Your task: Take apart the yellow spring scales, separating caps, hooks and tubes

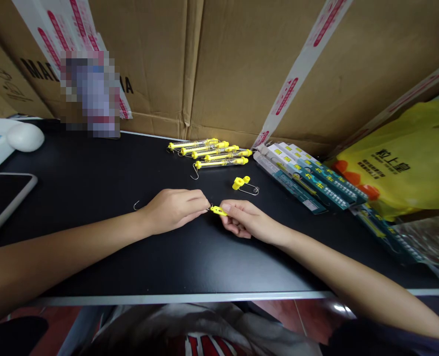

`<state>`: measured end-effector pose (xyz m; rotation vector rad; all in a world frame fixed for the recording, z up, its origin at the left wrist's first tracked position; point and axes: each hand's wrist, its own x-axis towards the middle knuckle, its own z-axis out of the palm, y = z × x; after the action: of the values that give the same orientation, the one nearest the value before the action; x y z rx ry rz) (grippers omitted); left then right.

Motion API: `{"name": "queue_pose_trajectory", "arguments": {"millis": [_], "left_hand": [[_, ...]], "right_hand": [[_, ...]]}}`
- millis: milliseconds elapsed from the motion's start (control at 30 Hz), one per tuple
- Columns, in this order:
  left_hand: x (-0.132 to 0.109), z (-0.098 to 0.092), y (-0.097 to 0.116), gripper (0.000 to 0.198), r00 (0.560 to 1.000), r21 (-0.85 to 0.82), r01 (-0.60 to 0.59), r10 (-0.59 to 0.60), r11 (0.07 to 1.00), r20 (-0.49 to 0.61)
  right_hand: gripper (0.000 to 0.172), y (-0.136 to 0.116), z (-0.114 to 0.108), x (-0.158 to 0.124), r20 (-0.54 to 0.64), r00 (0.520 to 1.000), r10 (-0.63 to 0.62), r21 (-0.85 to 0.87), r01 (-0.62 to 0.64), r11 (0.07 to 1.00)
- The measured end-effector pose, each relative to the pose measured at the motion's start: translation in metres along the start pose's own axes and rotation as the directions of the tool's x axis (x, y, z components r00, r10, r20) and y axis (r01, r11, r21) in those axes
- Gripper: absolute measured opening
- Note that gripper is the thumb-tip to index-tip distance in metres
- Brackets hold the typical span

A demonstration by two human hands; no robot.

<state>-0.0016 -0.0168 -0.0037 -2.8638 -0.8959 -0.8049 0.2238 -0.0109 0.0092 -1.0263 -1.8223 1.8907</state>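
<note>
Fastening metal end (209, 208) of small yellow piece (218, 211), apparently — right hand (248, 219) gripping the piece, fingers of left hand (175, 210) pinching that end, over counter (160, 269) — next move likely needs steady alignment.

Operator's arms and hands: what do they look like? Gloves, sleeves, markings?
No gloves on the left hand or right hand. Forearms bare, slender; no watch, bracelet, cables or markings show. Grey garment below, with a red-and-white print. Sleeves: can't tell.
</note>
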Motion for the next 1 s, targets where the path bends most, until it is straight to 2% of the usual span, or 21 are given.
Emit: {"name": "queue_pose_trajectory", "arguments": {"millis": [133, 200, 267, 300, 333, 367, 400, 433, 467, 500, 567, 633, 800, 1000], "left_hand": [[0.000, 0.001, -0.002, 0.017, 1.000, 0.006, 0.022, -0.022, 1.000, -0.002], [-0.001, 0.001, -0.004, 0.015, 0.999, -0.013, 0.046, -0.046, 0.999, -0.003], [-0.001, 0.002, -0.005, 0.015, 0.998, -0.042, 0.061, -0.061, 0.997, -0.006], [-0.001, 0.002, -0.005, 0.015, 0.998, -0.054, 0.060, -0.060, 0.997, -0.010], [-0.001, 0.001, -0.005, 0.015, 0.998, -0.064, 0.056, -0.057, 0.996, -0.017], [-0.001, 0.001, -0.004, 0.016, 0.998, -0.073, 0.051, -0.053, 0.996, -0.024], [-0.001, 0.000, -0.004, 0.016, 0.998, -0.079, 0.044, -0.046, 0.996, -0.031], [-0.001, -0.001, -0.004, 0.017, 0.999, -0.083, 0.037, -0.040, 0.996, -0.035], [-0.001, -0.001, -0.004, 0.017, 0.999, -0.088, 0.032, -0.035, 0.996, -0.034], [-0.001, -0.002, -0.003, 0.018, 0.999, -0.091, 0.027, -0.030, 0.995, -0.031], [-0.001, -0.002, -0.003, 0.019, 0.999, -0.092, 0.021, -0.024, 0.996, -0.031], [-0.001, -0.002, -0.003, 0.021, 0.999, -0.085, 0.015, -0.018, 0.996, -0.039], [-0.002, -0.002, -0.002, 0.021, 0.999, -0.064, 0.019, -0.021, 0.998, -0.033], [-0.001, -0.001, -0.003, 0.020, 1.000, -0.073, 0.024, -0.025, 0.997, -0.013]], "right_hand": [[0.035, -0.003, 0.000, -0.001, 0.030, 1.000, -0.008, 0.076, 0.005, 0.997], [0.035, -0.005, -0.001, -0.002, 0.005, 0.999, -0.038, 0.058, 0.038, 0.998], [0.036, -0.008, -0.007, -0.003, -0.114, 0.987, -0.109, -0.082, 0.100, 0.992], [0.036, -0.010, -0.012, -0.004, -0.202, 0.964, -0.174, -0.202, 0.133, 0.970], [0.036, -0.012, -0.019, -0.004, -0.293, 0.920, -0.261, -0.347, 0.152, 0.926], [0.036, -0.014, -0.027, -0.005, -0.367, 0.855, -0.367, -0.498, 0.152, 0.853], [0.034, -0.016, -0.035, -0.005, -0.407, 0.769, -0.492, -0.659, 0.126, 0.742], [0.030, -0.017, -0.044, -0.005, -0.417, 0.693, -0.589, -0.795, 0.036, 0.605], [0.027, -0.019, -0.052, -0.005, -0.409, 0.636, -0.654, -0.879, -0.081, 0.471], [0.025, -0.019, -0.059, -0.005, -0.405, 0.612, -0.679, -0.909, -0.189, 0.373], [0.022, -0.019, -0.068, -0.005, -0.396, 0.630, -0.668, -0.917, -0.310, 0.252], [0.017, -0.018, -0.070, -0.004, -0.393, 0.675, -0.625, -0.916, -0.347, 0.201], [0.010, -0.010, -0.061, 0.000, -0.397, 0.759, -0.516, -0.915, -0.372, 0.158], [0.013, -0.003, -0.061, 0.005, -0.365, 0.786, -0.500, -0.925, -0.369, 0.094]]}}
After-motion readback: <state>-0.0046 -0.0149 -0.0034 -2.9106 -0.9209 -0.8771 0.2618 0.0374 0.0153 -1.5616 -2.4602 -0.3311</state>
